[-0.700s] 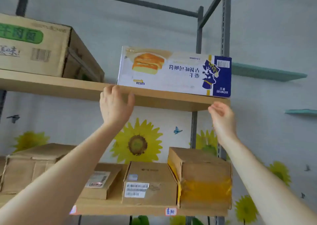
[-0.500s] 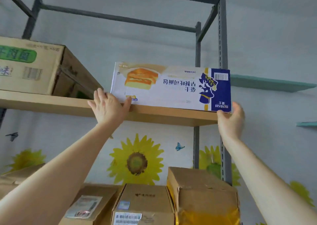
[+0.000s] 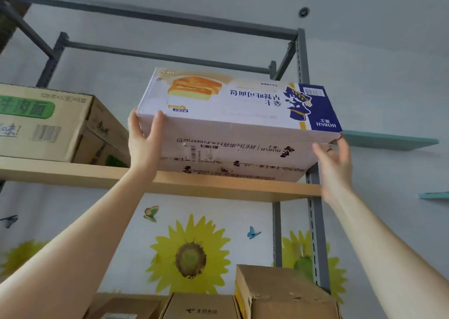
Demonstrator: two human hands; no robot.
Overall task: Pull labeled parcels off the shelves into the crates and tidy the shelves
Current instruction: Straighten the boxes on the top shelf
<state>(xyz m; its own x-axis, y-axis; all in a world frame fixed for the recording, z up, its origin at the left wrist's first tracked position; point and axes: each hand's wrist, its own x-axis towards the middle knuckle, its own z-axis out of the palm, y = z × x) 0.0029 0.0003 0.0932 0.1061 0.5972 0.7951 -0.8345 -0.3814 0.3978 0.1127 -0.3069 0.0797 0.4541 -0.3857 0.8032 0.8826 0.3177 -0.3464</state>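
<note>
Left hand point(image 3: 145, 146) grips the left end of the white-and-blue printed cardboard bread box point(image 3: 230, 124), whose long axis runs rightward.
The box tilts above both hands, rear edge on the pale wooden shelf board point(image 3: 73, 175). The right hand point(image 3: 336, 170), fingers spread and uncurled, sits just under the right corner; contact is unclear.

I have both bare arms stretched up and forward. My left hand point(image 3: 143, 146) clasps one corner of the box point(image 3: 243, 114), thumb on the front and fingers wrapped round the end. My right hand point(image 3: 336, 170) is spread and relaxed (no grip), its fingertips point(image 3: 344, 151) touching the opposite corner.
</note>
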